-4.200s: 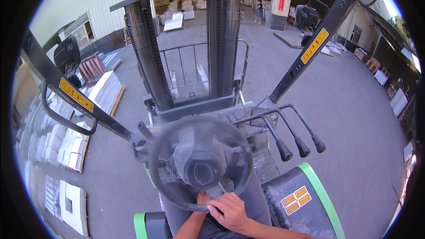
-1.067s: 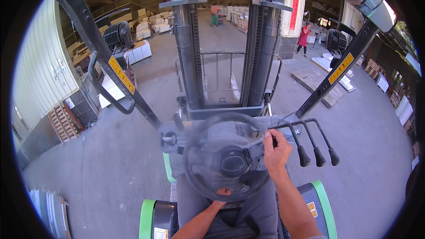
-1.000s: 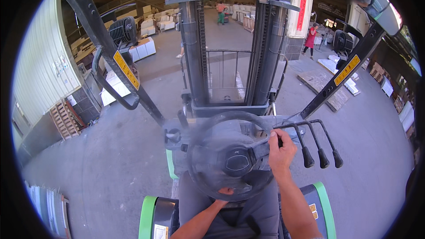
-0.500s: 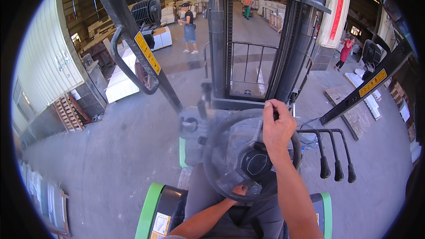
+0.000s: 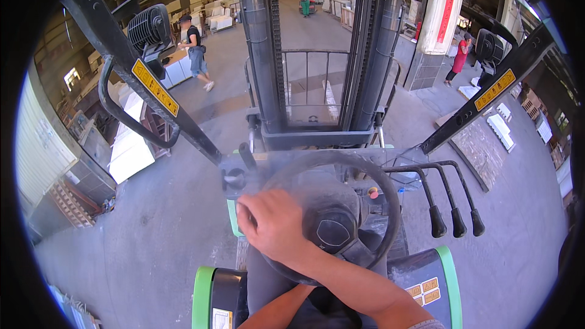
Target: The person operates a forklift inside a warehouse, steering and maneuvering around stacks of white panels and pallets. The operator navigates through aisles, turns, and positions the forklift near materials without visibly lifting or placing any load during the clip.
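My right hand (image 5: 270, 222), slightly blurred, is closed at the left side of a dark steering wheel (image 5: 393, 225). Its fingers curl round the grip there, which the hand itself mostly covers. My right forearm crosses over the wheel's lower part. Under it lies my left forearm (image 5: 281, 309); the left hand is hidden behind the right arm, so its fingers do not show. The wheel's black hub (image 5: 333, 231) sits just right of my right hand. Three black control levers (image 5: 458, 222) stand to the right of the wheel, with neither hand on them.
A forklift mast (image 5: 262, 55) rises ahead. To the left, a person in a dark top (image 5: 195, 49) walks near white slabs (image 5: 133, 146). One in red (image 5: 461, 58) stands right, another in orange (image 5: 304, 0) far ahead. A flat slab (image 5: 478, 152) lies right, near a pillar (image 5: 426, 73).
My right hand has swung from the wheel's upper right to its left side, and the wheel has turned anticlockwise. The left hand has become hidden. The surroundings have shifted left in view.
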